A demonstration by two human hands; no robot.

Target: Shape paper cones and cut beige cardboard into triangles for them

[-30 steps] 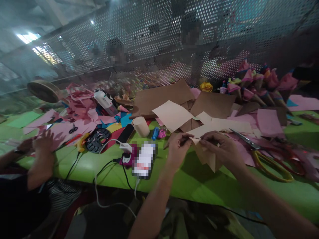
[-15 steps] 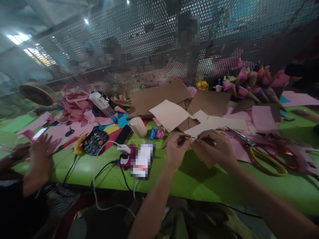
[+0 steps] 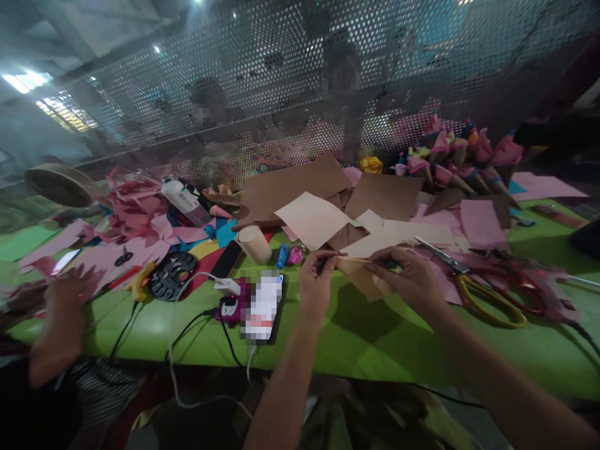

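Note:
My left hand (image 3: 317, 281) pinches the left end of a tan paper piece (image 3: 360, 278) between thumb and fingers. At the other end, the fingers of my right hand (image 3: 407, 275) are closed on the paper's top edge. That edge looks like a narrow folded strip, and the rest hangs toward the green tabletop (image 3: 347, 356). Behind my hands lie cream paper sheets (image 3: 314, 220) and brown sheets (image 3: 387, 197). Scissors (image 3: 485, 307) with one yellow and one red handle loop rest beside my right hand.
A lit phone (image 3: 265, 306) and a purple power adapter (image 3: 232, 303) with cables lie left of my arm. Further left are a black round tray (image 3: 173, 276), a yellow glue gun (image 3: 140, 282) and a co-worker's hand (image 3: 68, 294). Pink paper cones (image 3: 462, 156) stand back right.
My hands have moved apart, stretching the paper's folded edge between them. The whole view has shifted slightly, so the table things appear a little further left.

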